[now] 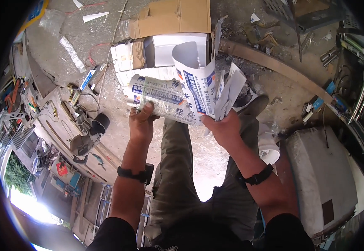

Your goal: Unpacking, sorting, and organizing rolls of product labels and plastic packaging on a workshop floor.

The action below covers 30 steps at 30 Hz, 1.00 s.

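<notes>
Left hand (pixel 141 119) closed on the curled end of blue-printed white wrapping film (pixel 162 93); right hand (pixel 224 127) pinches its crumpled side. Film spans both hands, nearer than the open cardboard box (pixel 173 19). Best: firm pinch, even tension, loose flaps gathered in.

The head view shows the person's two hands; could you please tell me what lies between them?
In the head view, printed white-and-blue sheeting spans the stretch between the left hand and the right hand.
</notes>
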Motion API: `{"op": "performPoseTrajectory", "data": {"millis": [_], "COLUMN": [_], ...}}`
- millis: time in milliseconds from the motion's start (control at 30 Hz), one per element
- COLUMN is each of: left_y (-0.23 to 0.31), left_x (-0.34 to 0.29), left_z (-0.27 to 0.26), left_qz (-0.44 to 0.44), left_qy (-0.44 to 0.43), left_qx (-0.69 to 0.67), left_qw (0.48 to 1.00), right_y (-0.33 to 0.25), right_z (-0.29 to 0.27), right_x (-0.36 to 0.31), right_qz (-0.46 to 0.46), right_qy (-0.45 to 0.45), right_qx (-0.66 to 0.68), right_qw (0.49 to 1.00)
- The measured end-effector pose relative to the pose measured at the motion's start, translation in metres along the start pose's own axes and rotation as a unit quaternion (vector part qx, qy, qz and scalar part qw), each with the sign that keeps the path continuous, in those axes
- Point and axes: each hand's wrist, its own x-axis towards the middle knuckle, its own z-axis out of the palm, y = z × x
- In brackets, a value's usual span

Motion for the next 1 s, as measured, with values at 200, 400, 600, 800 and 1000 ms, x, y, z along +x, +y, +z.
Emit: {"op": "performPoseTrajectory", "data": {"millis": [200,400,600,800,1000], "left_y": [0.031,0.05,0.052,0.046,0.045], "left_x": [0.015,-0.002,-0.01,-0.01,-0.014], "left_z": [-0.035,-0.043,-0.04,-0.047,-0.025], "left_qz": [0.026,0.046,0.052,0.053,0.037], "left_qy": [0.043,0.002,-0.009,-0.027,-0.088], "left_qx": [0.031,0.092,0.102,0.104,0.094], "left_qw": [0.998,0.995,0.993,0.993,0.991], "right_y": [-0.029,-0.064,-0.028,-0.024,-0.023], "right_z": [-0.018,0.023,0.047,0.065,0.073], "right_x": [0.052,0.095,0.169,0.11,0.065], "right_qz": [-0.14,-0.229,-0.182,-0.255,-0.258], "right_qy": [0.064,0.004,-0.057,-0.151,-0.16], "right_qx": [-0.076,-0.359,-0.605,-0.286,-0.381], "right_qw": [0.985,0.905,0.773,0.911,0.873]}}
